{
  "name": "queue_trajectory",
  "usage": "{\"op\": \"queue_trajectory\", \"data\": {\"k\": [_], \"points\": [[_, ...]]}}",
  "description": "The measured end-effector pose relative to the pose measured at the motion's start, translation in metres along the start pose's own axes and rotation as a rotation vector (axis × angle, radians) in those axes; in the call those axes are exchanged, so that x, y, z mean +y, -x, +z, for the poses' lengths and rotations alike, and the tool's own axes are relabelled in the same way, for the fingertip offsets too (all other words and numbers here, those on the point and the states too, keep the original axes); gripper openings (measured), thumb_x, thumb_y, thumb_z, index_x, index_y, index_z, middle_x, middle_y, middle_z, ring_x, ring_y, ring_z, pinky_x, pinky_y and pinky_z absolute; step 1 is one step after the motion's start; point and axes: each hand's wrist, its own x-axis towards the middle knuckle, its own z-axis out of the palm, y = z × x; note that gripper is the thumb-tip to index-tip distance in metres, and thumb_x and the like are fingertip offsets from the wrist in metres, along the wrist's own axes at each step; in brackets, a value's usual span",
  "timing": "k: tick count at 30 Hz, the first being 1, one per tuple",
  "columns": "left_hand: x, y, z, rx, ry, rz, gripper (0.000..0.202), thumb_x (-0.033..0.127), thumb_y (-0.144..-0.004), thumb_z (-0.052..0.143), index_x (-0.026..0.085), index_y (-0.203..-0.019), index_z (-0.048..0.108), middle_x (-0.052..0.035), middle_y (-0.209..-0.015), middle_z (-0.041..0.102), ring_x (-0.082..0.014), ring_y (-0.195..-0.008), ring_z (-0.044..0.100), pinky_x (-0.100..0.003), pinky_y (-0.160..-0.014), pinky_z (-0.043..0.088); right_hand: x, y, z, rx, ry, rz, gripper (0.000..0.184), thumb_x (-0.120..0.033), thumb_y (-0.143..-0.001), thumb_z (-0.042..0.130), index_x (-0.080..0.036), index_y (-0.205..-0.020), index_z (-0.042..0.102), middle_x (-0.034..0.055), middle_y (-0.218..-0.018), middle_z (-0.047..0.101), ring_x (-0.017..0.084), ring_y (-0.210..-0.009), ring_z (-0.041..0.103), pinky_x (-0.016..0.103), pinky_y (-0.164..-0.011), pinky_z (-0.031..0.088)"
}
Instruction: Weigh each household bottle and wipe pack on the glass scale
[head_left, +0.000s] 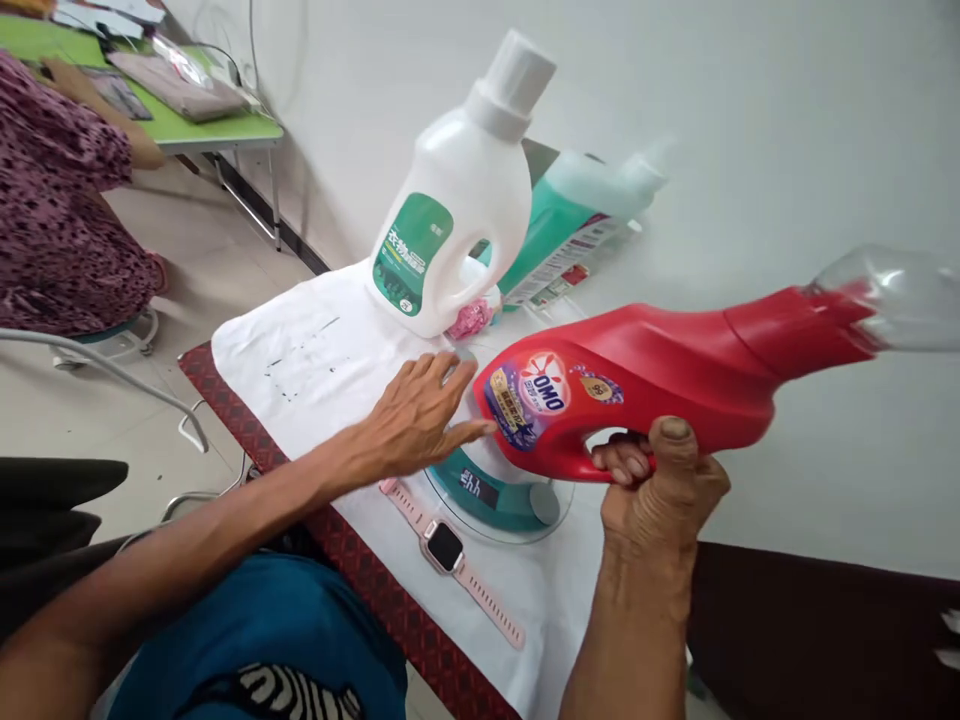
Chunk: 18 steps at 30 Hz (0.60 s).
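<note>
By its handle, my right hand (664, 480) grips a red OMO laundry detergent bottle (675, 360), tilted nearly on its side with its clear cap (900, 300) towards the right. My left hand (427, 415) has its fingers spread at the bottle's base; whether it touches the base, I cannot tell. Beneath the bottle is a round teal kitchen scale (495, 500) with a glass top and a lit display, partly covered by bottle and hand. A pink-strapped smartwatch (444, 546) lies on the white cloth in front of the scale.
A white detergent bottle (465, 200) stands upright behind my left hand. Next to it are a green liquid bottle (562, 220) and a small pink packet (472, 315). A white cloth (300, 340) covers the table against the wall. Far left, a person (67, 200) sits at a green table (217, 130).
</note>
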Motion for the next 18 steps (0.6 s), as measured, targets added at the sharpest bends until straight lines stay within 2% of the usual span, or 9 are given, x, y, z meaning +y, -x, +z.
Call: {"op": "queue_trajectory", "data": {"k": [5,9,11,14,18], "points": [[-0.014,0.072,0.009,0.101,0.096,-0.107,0.056,0.058,-0.110,0.039,0.015,-0.144,0.053,-0.0162,-0.126,0.064,-0.0308,-0.111,0.065,-0.051,-0.098,0.058,-0.017,0.011,0.019,0.119,0.002,-0.036,0.054,-0.049,-0.062,0.088,-0.025,-0.051,0.041,-0.0096,-0.042,0.029,0.007,-0.038,0.026,0.027,-0.037,0.026],[-0.024,0.094,0.020,0.096,0.131,-0.179,0.049,0.054,-0.112,0.038,0.019,-0.142,0.054,-0.0113,-0.115,0.067,-0.0276,-0.105,0.069,-0.048,-0.094,0.062,-0.049,0.019,0.032,0.162,-0.022,-0.077,0.047,-0.032,-0.058,0.080,-0.025,-0.045,0.035,-0.0088,-0.042,0.024,0.007,-0.037,0.021,0.028,-0.035,0.021],[-0.027,0.094,0.024,0.107,0.159,-0.208,0.048,0.053,-0.112,0.042,0.020,-0.144,0.052,-0.0119,-0.118,0.067,-0.0275,-0.109,0.070,-0.049,-0.098,0.061,-0.066,0.019,0.044,0.097,-0.066,-0.110,0.049,-0.032,-0.061,0.074,-0.025,-0.047,0.028,-0.0087,-0.042,0.019,0.006,-0.035,0.016,0.027,-0.033,0.017],[-0.029,0.093,0.028,0.136,0.200,-0.236,0.044,0.050,-0.111,0.046,0.022,-0.144,0.052,-0.0122,-0.123,0.068,-0.0277,-0.114,0.071,-0.050,-0.102,0.061,-0.078,0.018,0.074,-0.074,-0.134,-0.132,0.057,-0.037,-0.065,0.074,-0.023,-0.052,0.021,-0.0087,-0.042,0.019,0.006,-0.033,0.017,0.026,-0.031,0.012],[-0.032,0.094,0.030,0.139,0.229,-0.212,0.040,0.047,-0.111,0.045,0.020,-0.139,0.056,-0.0131,-0.120,0.068,-0.0279,-0.111,0.072,-0.048,-0.099,0.063,-0.067,0.020,0.126,-0.251,-0.194,-0.043,0.067,-0.052,-0.068,0.083,-0.024,-0.054,0.023,-0.0103,-0.045,0.020,0.004,-0.036,0.018,0.023,-0.033,0.018]]}}
